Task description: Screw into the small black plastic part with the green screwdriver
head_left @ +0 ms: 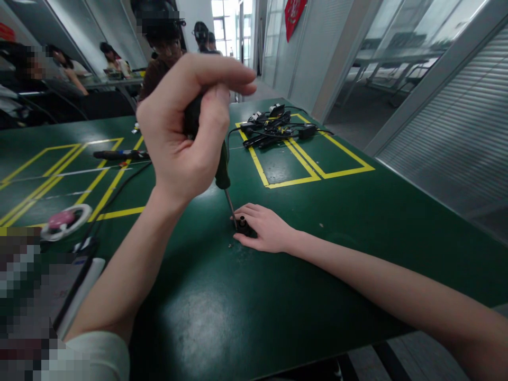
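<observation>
My left hand (186, 132) is raised above the green table (301, 275) and grips the dark handle of a screwdriver (222, 172) held upright. Its thin metal shaft runs down to a small black part (243, 226) on the table top. My right hand (264, 228) lies flat on the table and pinches that black part between thumb and fingers, holding it in place under the screwdriver tip. A tiny screw (230, 245) lies loose just in front of the part.
A pile of black cables and adapters (273, 129) sits inside yellow tape boxes at the back. A dark tool (119, 155) lies at back left, a pink-and-white tape roll (65, 219) at the left. Other people sit beyond the table.
</observation>
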`<action>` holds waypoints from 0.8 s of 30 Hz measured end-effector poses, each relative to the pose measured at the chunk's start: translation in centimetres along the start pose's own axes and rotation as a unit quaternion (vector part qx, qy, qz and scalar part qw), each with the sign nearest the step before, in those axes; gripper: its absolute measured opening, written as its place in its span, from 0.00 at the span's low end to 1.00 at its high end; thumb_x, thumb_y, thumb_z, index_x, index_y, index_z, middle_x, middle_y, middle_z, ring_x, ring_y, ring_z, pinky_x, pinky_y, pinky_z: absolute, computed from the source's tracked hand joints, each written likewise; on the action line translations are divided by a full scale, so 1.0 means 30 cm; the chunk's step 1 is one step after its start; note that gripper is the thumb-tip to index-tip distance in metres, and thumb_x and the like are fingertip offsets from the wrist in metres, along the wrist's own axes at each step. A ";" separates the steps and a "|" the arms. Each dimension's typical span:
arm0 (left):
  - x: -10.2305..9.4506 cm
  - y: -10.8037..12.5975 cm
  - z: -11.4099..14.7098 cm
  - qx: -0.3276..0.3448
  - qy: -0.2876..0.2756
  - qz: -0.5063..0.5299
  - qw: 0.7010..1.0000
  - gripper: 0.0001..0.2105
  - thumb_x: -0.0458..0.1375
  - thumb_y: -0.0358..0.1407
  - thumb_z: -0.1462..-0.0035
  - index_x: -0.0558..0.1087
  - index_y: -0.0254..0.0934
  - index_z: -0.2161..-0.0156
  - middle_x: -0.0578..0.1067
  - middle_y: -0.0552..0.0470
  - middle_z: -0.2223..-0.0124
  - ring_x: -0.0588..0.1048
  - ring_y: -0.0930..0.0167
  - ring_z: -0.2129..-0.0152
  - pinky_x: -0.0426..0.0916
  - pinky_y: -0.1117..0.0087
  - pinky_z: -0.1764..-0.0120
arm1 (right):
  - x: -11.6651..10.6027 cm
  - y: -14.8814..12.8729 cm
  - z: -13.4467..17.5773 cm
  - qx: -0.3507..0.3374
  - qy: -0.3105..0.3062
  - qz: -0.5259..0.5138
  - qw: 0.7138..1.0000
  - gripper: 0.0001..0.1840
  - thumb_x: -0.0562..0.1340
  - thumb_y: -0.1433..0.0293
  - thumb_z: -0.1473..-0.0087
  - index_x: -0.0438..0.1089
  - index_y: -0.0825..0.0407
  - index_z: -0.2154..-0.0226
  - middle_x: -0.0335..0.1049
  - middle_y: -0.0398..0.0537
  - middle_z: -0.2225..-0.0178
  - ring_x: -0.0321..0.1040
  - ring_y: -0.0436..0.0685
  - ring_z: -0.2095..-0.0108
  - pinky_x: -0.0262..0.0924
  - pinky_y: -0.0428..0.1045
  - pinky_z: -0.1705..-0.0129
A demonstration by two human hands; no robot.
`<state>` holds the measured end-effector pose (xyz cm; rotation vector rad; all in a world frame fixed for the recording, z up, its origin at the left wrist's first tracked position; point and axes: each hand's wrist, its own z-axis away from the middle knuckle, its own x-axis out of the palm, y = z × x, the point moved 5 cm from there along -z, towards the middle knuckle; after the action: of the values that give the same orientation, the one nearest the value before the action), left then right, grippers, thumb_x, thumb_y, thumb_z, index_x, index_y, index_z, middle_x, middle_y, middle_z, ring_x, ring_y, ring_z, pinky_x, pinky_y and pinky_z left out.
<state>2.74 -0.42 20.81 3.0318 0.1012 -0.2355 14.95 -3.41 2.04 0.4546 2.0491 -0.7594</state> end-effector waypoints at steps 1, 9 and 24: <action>0.000 0.003 -0.001 0.019 -0.008 -0.005 1.000 0.14 0.51 0.29 0.30 0.80 0.40 0.53 0.82 0.58 0.58 0.83 0.74 0.59 0.76 0.68 0.53 | 0.001 0.001 0.000 0.003 -0.001 0.002 1.000 0.18 0.63 0.60 0.36 0.75 0.59 0.53 0.78 0.63 0.51 0.74 0.67 0.49 0.71 0.62 0.48; 0.008 -0.003 0.000 0.005 -0.031 0.034 0.999 0.12 0.53 0.36 0.29 0.80 0.41 0.58 0.76 0.58 0.69 0.71 0.82 0.80 0.65 0.74 0.72 | 0.005 0.005 0.002 0.010 -0.007 0.006 1.000 0.17 0.63 0.59 0.35 0.75 0.57 0.57 0.78 0.62 0.51 0.73 0.66 0.49 0.71 0.62 0.48; -0.012 -0.008 0.005 0.074 -0.028 -0.076 0.994 0.12 0.52 0.37 0.30 0.77 0.43 0.49 0.80 0.57 0.54 0.77 0.79 0.72 0.74 0.70 0.61 | 0.004 0.000 0.001 0.004 0.002 0.015 1.000 0.16 0.63 0.60 0.36 0.75 0.58 0.58 0.78 0.61 0.51 0.74 0.67 0.50 0.72 0.61 0.49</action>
<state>2.33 -0.22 20.70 3.1641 0.3238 -0.3547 14.90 -3.43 1.93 0.4914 2.0380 -0.7492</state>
